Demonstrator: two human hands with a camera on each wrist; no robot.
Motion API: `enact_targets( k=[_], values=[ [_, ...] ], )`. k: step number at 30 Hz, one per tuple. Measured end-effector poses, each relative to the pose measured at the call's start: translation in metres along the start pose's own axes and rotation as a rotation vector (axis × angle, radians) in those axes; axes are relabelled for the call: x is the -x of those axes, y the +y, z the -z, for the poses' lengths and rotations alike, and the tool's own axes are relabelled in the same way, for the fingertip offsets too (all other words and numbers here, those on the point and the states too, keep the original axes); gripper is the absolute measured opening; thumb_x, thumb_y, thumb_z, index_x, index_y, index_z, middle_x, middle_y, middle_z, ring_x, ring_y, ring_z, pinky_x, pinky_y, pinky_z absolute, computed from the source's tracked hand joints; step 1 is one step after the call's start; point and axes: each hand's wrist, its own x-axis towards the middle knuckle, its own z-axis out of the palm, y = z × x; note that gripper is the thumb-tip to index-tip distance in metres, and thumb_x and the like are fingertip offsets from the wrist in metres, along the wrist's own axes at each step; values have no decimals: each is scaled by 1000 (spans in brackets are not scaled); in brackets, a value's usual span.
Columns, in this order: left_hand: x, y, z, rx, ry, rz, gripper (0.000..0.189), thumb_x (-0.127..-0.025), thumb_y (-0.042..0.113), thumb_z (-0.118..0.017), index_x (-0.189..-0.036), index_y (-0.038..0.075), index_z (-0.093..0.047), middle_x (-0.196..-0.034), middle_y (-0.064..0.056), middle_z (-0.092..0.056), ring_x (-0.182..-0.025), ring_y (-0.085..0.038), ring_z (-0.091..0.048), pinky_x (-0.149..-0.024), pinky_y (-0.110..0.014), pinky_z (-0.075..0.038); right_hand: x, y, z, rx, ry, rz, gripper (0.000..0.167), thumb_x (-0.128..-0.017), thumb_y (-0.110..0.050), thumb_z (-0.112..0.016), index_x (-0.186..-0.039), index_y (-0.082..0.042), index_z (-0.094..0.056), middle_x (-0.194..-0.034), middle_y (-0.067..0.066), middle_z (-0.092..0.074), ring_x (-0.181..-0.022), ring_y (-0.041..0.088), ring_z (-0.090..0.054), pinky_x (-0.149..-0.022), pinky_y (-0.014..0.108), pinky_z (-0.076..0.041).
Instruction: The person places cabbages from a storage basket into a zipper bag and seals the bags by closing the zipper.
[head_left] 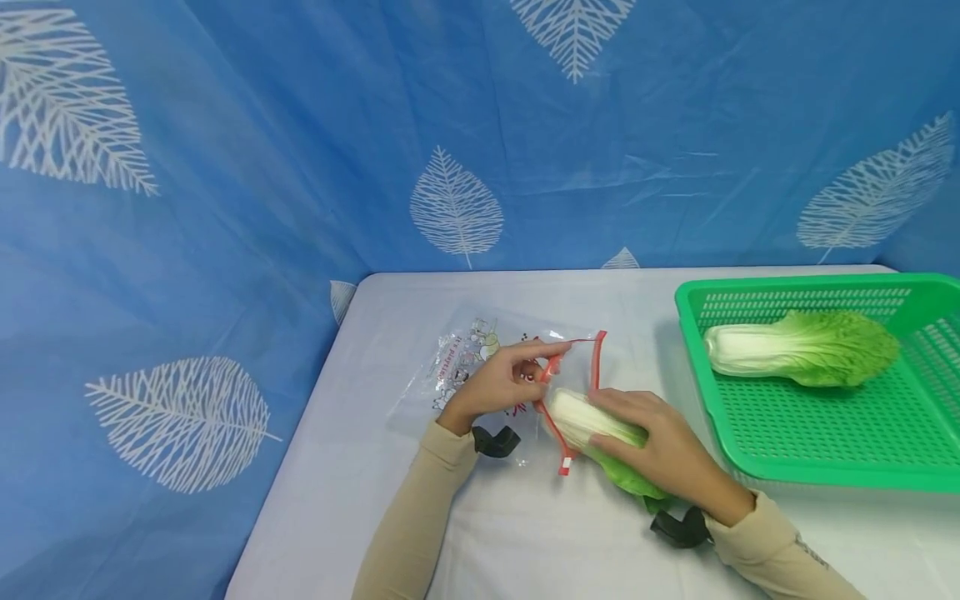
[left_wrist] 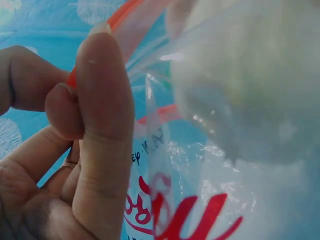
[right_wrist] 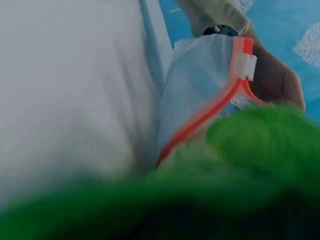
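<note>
A clear zip bag [head_left: 422, 398] with red seal edges and printed pictures lies on the table, its mouth spread apart. My left hand [head_left: 498, 382] pinches the red rim between thumb and fingers, seen close up in the left wrist view. My right hand [head_left: 663, 437] grips a napa cabbage [head_left: 576, 415] from above, its white base inside the bag's mouth. Through the plastic in the left wrist view, the pale base [left_wrist: 235, 85] looks blurred. Green leaves [right_wrist: 260, 142] fill the lower right wrist view. A white slider [right_wrist: 245, 66] sits at one end of the seal.
To the right stands a green plastic basket [head_left: 701, 400] with a second napa cabbage [head_left: 806, 347] lying in it. A white cloth [head_left: 300, 508] covers the table. Blue curtains [head_left: 315, 125] with white leaf prints hang behind and at the left.
</note>
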Motion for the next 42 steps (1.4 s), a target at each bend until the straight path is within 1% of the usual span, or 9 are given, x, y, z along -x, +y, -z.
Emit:
enact_targets(
  k=[7, 13, 15, 18, 22, 28, 36, 40, 42],
  values=[
    [1, -1, 0, 18, -11, -4, 60, -91, -4, -63, -150, 4, -53, -142, -26, -53, -77, -15, -59, -55, -27, -46, 23, 10, 7, 56, 8, 88, 77, -81, -35, -87, -150, -20, -56, -159, 4, -41, -144, 35, -34, -105, 61, -35],
    [2, -1, 1, -10, -22, 3, 60, -90, -3, -63, -148, 5, -55, -140, -24, -53, -73, -15, -56, -55, -27, -46, 44, 22, 3, -59, -36, -31, 79, -84, -30, -85, -154, -25, -49, -166, 7, -28, -153, 43, -10, -105, 79, -24],
    [2, -2, 1, -14, -26, 9, 60, -89, -2, -63, -148, 6, -55, -136, -24, -54, -72, -15, -55, -56, -27, -46, 48, 27, 0, -61, -45, -31, 85, -83, -30, -86, -157, -24, -46, -164, 9, -30, -153, 41, -14, -109, 73, -26],
    [2, -2, 1, -7, -38, 12, 61, -89, -2, -63, -149, 6, -54, -135, -26, -53, -73, -14, -56, -57, -27, -48, 51, 36, -5, -6, -24, 39, 94, -77, -32, -91, -158, -20, -44, -158, 10, -38, -147, 36, -29, -117, 46, -25],
    [2, -2, 0, -12, -49, 14, 60, -91, -2, -63, -150, 6, -53, -140, -23, -53, -73, -13, -58, -58, -28, -50, 51, 45, -9, 36, 62, 139, 93, -73, -27, -93, -154, -15, -49, -148, 8, -49, -136, 28, -42, -113, 19, -20],
    [1, 1, 0, -48, -61, 5, 58, -92, -2, -64, -148, 6, -55, -145, -16, -54, -73, -12, -54, -56, -27, -45, 50, 42, -10, 29, 121, 196, 87, -71, -17, -92, -150, -14, -55, -141, 5, -54, -128, 24, -46, -107, 17, -28],
    [1, 2, 0, -64, -64, 13, 58, -91, -1, -66, -148, 6, -55, -147, -13, -52, -71, -12, -54, -54, -26, -44, 49, 33, -7, 44, 136, 164, 87, -69, -17, -94, -148, -17, -58, -138, 4, -57, -124, 21, -51, -103, 14, -31],
    [2, 1, 0, -40, -71, 7, 58, -92, -1, -65, -149, 4, -53, -139, -17, -55, -67, -16, -56, -55, -27, -46, 48, 30, -6, 16, 134, 128, 86, -69, -17, -95, -147, -19, -59, -137, 4, -59, -123, 21, -53, -103, 11, -32],
    [2, 1, 1, -27, -71, 9, 57, -93, -1, -64, -149, 4, -53, -125, -20, -61, -66, -21, -57, -55, -27, -45, 47, 28, -5, 0, 136, 110, 84, -68, -17, -95, -145, -19, -61, -136, 4, -59, -123, 20, -53, -102, 10, -32]
  ],
)
